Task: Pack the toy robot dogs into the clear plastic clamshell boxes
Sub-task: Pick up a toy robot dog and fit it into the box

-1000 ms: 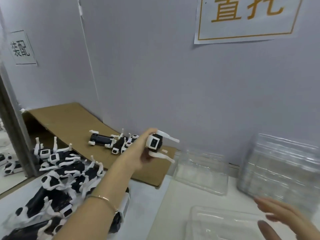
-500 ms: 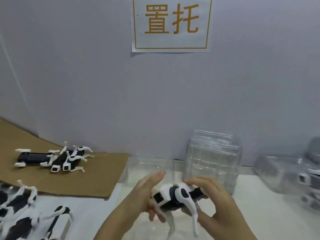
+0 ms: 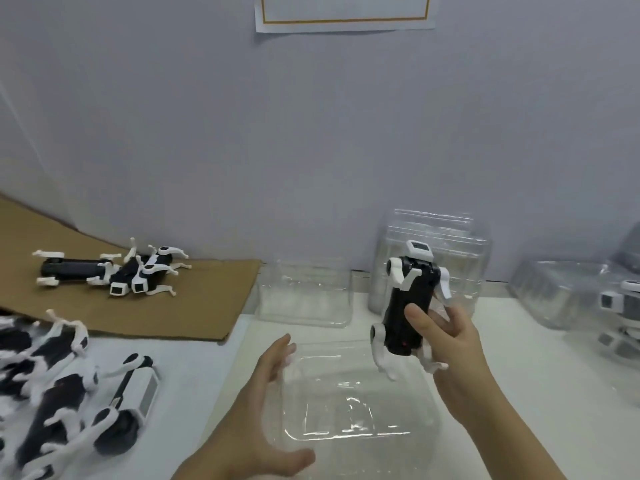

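My right hand [image 3: 450, 344] grips a black-and-white toy robot dog [image 3: 408, 306] by its body, head end up, above the far right corner of an open clear clamshell box [image 3: 356, 403] lying on the table. My left hand [image 3: 263, 403] is spread with straight fingers against the box's left edge. A pile of toy dogs [image 3: 65, 386] lies at the left, and three more dogs [image 3: 114, 271] lie on a cardboard sheet [image 3: 194, 306].
A second empty clear tray [image 3: 304, 296] sits against the wall. A stack of clear clamshells [image 3: 460, 251] stands behind the held dog. At the right edge are more clear boxes [image 3: 554, 289], one with a packed dog [image 3: 620, 306]. A paper sign [image 3: 343, 12] hangs on the wall.
The dog passed from my left hand to my right, which turned it upright. My left hand let go and moved down to the clamshell's left edge. The view swung right and down.
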`<move>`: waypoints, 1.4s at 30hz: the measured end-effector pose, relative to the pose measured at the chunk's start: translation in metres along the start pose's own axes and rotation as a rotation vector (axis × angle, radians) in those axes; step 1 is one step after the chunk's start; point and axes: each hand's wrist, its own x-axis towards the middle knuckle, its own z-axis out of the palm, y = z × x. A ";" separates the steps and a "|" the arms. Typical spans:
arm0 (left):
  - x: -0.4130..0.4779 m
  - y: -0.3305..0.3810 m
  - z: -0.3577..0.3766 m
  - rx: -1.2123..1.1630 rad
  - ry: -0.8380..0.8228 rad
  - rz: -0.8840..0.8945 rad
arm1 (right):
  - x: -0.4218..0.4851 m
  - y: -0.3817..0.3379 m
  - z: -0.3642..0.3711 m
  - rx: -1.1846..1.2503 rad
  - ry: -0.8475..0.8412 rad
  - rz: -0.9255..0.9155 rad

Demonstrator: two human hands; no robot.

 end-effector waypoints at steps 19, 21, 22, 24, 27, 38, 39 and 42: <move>-0.002 0.002 -0.006 -0.099 0.001 -0.004 | -0.012 0.004 -0.001 -0.654 -0.165 -0.304; -0.003 0.007 -0.007 0.003 0.098 0.055 | -0.014 0.007 0.000 -0.754 -0.170 -0.398; -0.002 0.009 -0.009 0.068 0.146 0.109 | -0.015 0.009 0.002 -0.750 -0.151 -0.449; -0.002 0.010 -0.011 0.139 0.202 0.208 | -0.016 0.010 0.005 -0.655 -0.133 -0.537; -0.004 0.009 -0.012 0.099 0.174 0.163 | -0.015 0.012 0.004 -0.716 -0.177 -0.691; 0.001 0.002 -0.005 -0.108 0.077 -0.036 | -0.017 0.028 0.008 -1.492 -0.408 -0.604; 0.001 0.003 -0.005 -0.101 0.066 -0.036 | -0.017 0.029 0.008 -1.494 -0.410 -0.569; 0.005 0.005 -0.002 -0.098 0.003 -0.019 | -0.015 0.032 0.006 -1.481 -0.451 -0.432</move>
